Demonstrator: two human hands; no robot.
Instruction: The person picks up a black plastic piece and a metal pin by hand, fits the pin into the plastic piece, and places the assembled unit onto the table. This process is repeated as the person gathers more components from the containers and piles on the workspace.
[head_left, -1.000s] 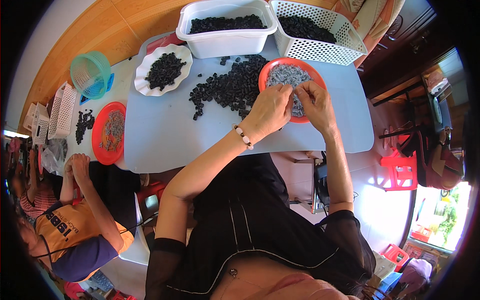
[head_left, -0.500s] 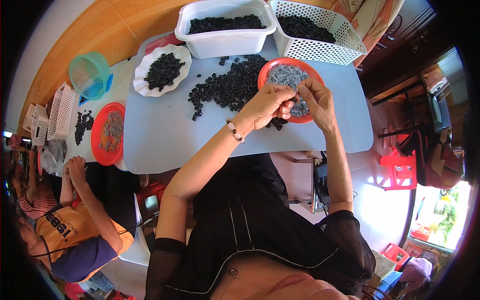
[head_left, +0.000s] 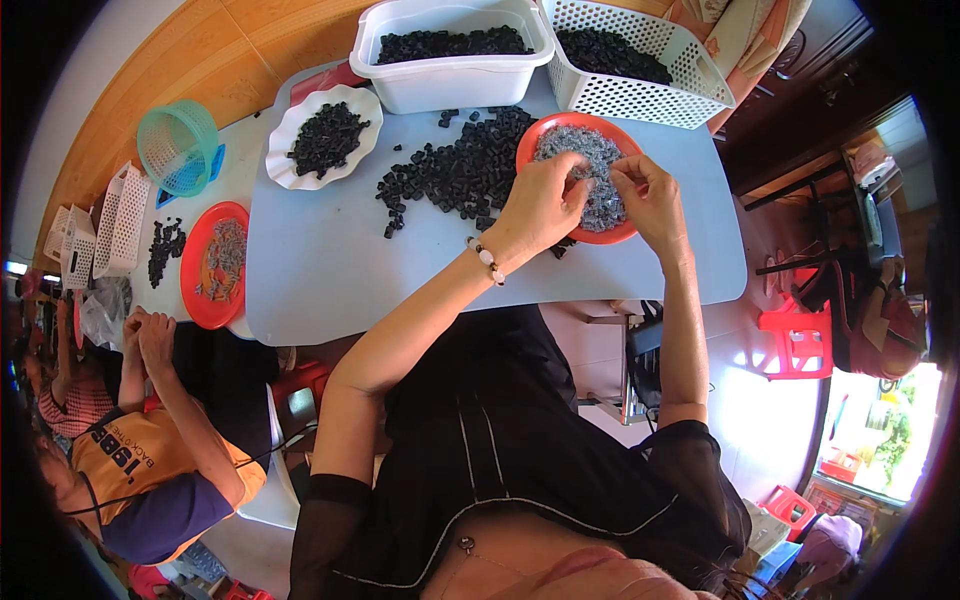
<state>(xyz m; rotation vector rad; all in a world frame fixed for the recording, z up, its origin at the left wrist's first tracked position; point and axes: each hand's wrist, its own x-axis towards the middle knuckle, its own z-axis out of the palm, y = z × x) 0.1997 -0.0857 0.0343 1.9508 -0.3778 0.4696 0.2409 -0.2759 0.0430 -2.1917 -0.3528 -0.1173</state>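
Both hands are over the orange bowl (head_left: 560, 140) of small grey bits near the right edge of the table (head_left: 330, 270): the left hand (head_left: 540, 205) pinches some grey bits with bent fingers, and the right hand (head_left: 650, 195) curls its fingertips together over the bowl, but I cannot tell what it grips. Just left of the bowl lies a pile of black pieces (head_left: 455, 175). Farther off, at the far edge, sit a white tub (head_left: 450, 75) and a white basket (head_left: 640, 95), both holding black pieces.
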